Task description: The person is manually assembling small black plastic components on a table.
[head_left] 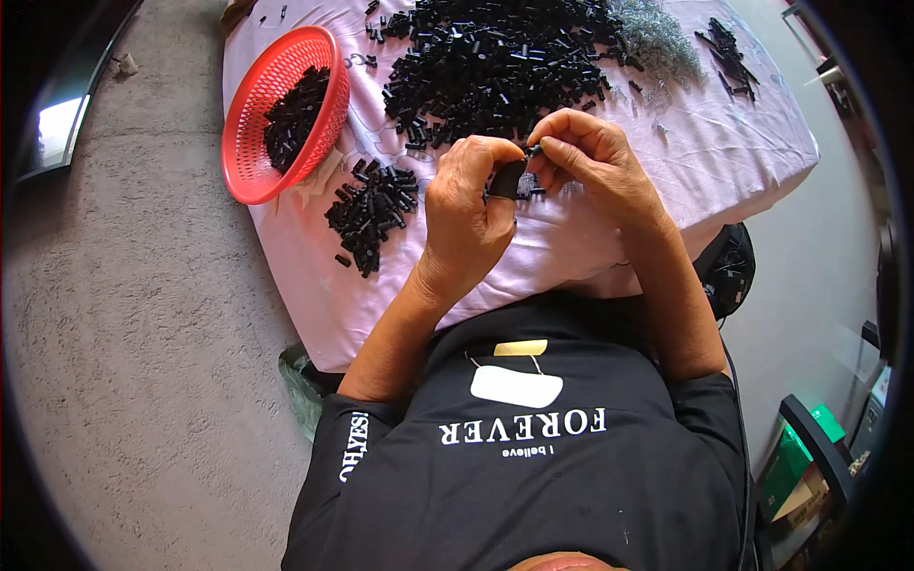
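Note:
Over the near part of the table my left hand (468,205) and my right hand (592,162) meet, fingertips almost touching. Both are closed in a pinch around a small black cylindrical piece (534,150); its details are too small to make out. A black sleeve (508,179) covers my left thumb. Just beyond my hands spreads a large heap of small black cylindrical pieces (486,71). Beside it on the right lies a pile of small silvery metal parts (657,43). A smaller heap of black pieces (371,214) sits left of my left hand.
A red perforated plastic basket (241,143) tilts at the table's left edge, holding black pieces (295,114). Longer black pieces (731,59) lie at the far right of the pink cloth (752,143). A black bag (728,266) is beside the table; a green plastic bag (303,390) is below left.

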